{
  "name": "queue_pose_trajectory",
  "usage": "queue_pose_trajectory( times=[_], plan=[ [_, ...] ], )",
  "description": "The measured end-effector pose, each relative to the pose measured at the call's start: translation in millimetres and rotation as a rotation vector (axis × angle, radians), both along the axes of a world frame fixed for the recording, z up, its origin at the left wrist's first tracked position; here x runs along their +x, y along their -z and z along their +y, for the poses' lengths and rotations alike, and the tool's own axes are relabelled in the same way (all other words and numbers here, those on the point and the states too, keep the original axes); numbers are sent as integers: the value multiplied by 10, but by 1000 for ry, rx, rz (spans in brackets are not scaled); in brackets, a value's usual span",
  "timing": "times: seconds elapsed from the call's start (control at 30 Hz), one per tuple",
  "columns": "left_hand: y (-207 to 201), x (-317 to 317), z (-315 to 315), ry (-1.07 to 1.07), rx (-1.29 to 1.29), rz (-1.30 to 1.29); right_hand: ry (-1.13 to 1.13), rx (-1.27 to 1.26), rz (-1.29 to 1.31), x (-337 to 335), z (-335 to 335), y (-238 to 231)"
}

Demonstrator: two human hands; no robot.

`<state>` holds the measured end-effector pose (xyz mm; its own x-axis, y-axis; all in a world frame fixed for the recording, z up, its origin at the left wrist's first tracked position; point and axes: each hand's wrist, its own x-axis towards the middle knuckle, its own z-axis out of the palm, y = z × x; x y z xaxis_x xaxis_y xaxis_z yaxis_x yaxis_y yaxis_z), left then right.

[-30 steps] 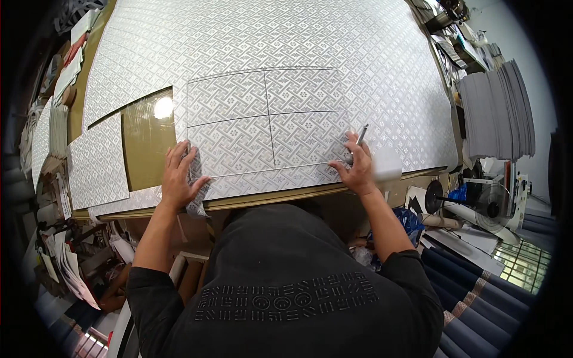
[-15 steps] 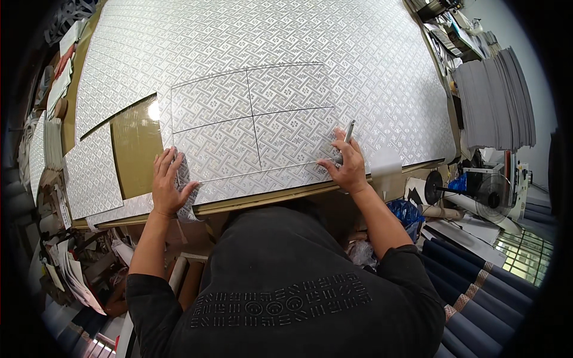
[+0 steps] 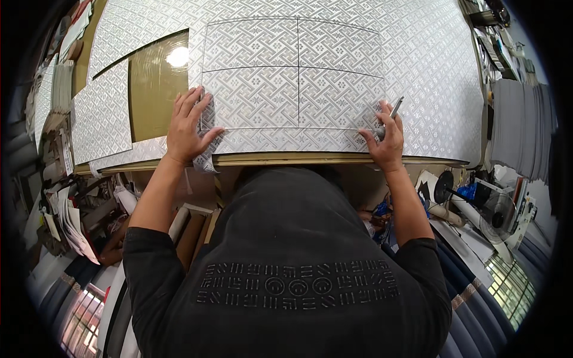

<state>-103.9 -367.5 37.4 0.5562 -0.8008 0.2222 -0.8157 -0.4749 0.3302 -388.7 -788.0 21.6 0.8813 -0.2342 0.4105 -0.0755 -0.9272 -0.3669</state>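
A large sheet of grey-and-white patterned material [image 3: 250,98] covers the table. Dark drawn lines on it form a rectangle divided into four parts. My left hand [image 3: 190,128] lies with fingers spread by the rectangle's lower left corner. Beside its thumb, a curled strip of the same material [image 3: 206,161] hangs over the table's front edge. My right hand [image 3: 388,140] rests at the lower right corner, thumb on the sheet near the bottom line. A slim silver pen [image 3: 397,106] is held between its fingers, pointing up and to the right; its lower end is partly hidden.
Left of the drawn rectangle, a cut-out opening shows the olive tabletop [image 3: 158,89]. A separate patterned piece [image 3: 101,113] lies beside it. Stacked grey sheets [image 3: 519,128] stand at the right, a fan [image 3: 496,210] and dark fabric rolls [image 3: 477,292] below them.
The whole view has turned and shifted, so the sheet sits higher and straighter in the picture. Both hands keep nearly the same places on the sheet, with the pen still in the right.
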Motion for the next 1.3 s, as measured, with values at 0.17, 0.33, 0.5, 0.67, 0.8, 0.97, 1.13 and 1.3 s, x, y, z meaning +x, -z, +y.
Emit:
queue_pose_trajectory(
  times=[0.17, 0.33, 0.5, 0.67, 0.8, 0.97, 1.13, 1.3],
  plan=[
    [-7, 8, 4, 9, -12, -15, 4, 41, 54, -29, -11, -10],
    [-35, 17, -10, 10, 18, -26, 6, 37, 76, -29, 2, -39],
    [-49, -3, -17, 4, 24, 5, 1, 46, 55, -52, 12, -28],
    [-26, 2, 7, 7, 13, 23, -8, 39, 63, -50, 0, -43],
    [-56, 17, -25, 15, 34, 18, -8, 44, 77, -43, -8, -54],
    [-73, 37, -28, 19, 38, 32, -3, 62, 97, -28, 1, -73],
    [-101, 37, -44, 2, 55, 47, -20, 85, 106, -7, 5, -54],
    [-132, 78, -80, 14, 51, 65, -25, 92, 125, -58, -11, -99]
  ],
)
